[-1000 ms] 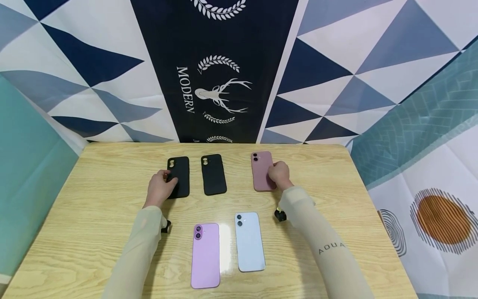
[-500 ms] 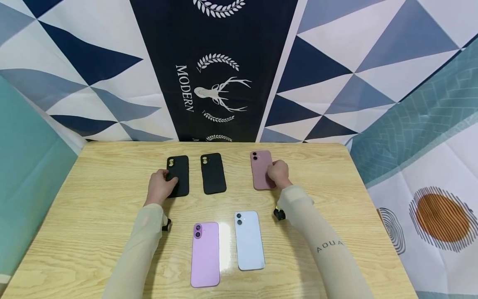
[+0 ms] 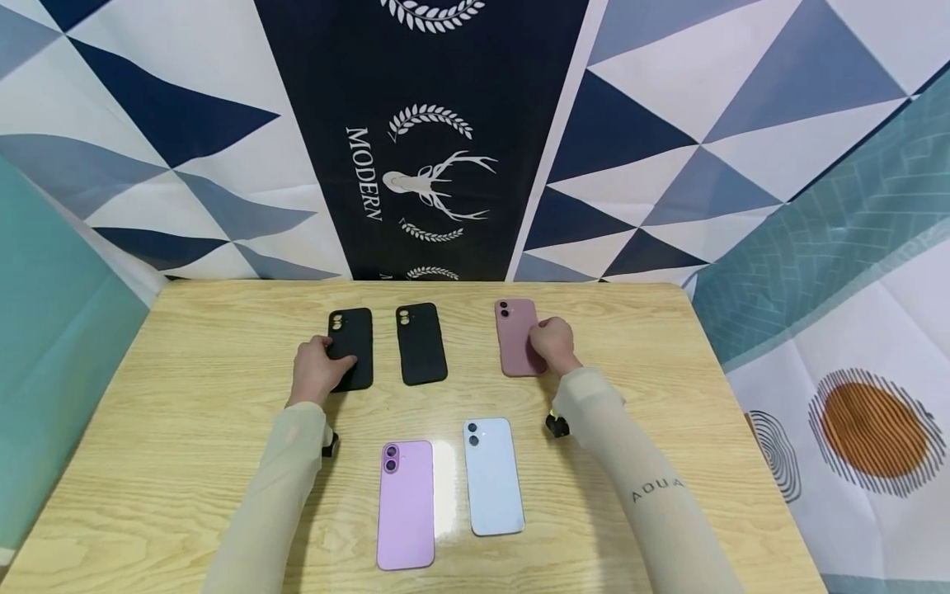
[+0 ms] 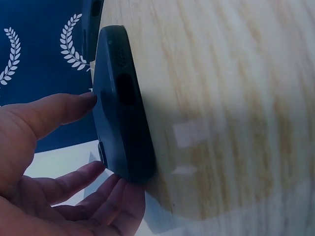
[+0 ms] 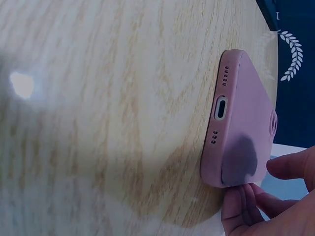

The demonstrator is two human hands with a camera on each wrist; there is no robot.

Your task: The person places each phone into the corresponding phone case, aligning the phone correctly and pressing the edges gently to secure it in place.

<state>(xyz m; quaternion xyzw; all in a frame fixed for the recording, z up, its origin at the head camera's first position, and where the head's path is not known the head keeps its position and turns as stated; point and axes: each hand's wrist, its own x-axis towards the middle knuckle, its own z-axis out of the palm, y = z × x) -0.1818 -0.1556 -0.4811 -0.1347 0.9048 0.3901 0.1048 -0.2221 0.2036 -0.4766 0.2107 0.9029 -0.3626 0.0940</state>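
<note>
At the back left of the table lies a black phone case, pale wood colour showing through its camera opening. My left hand holds it by its left side; in the left wrist view the thumb lies over its back and the fingertips meet its edge. A pink-cased phone, dark lenses visible, lies at the back right. My right hand grips its right edge. In the right wrist view its fingers curl against that edge, with the thumb by the back. Both things lie flat on the table.
A second black phone case lies between the two held things. Nearer me are a lilac phone and a pale blue phone, both back up. Patterned fabric hangs behind the wooden table.
Both hands and all the phones and cases stay in the same places on the table. Only the head view shifts slightly.
</note>
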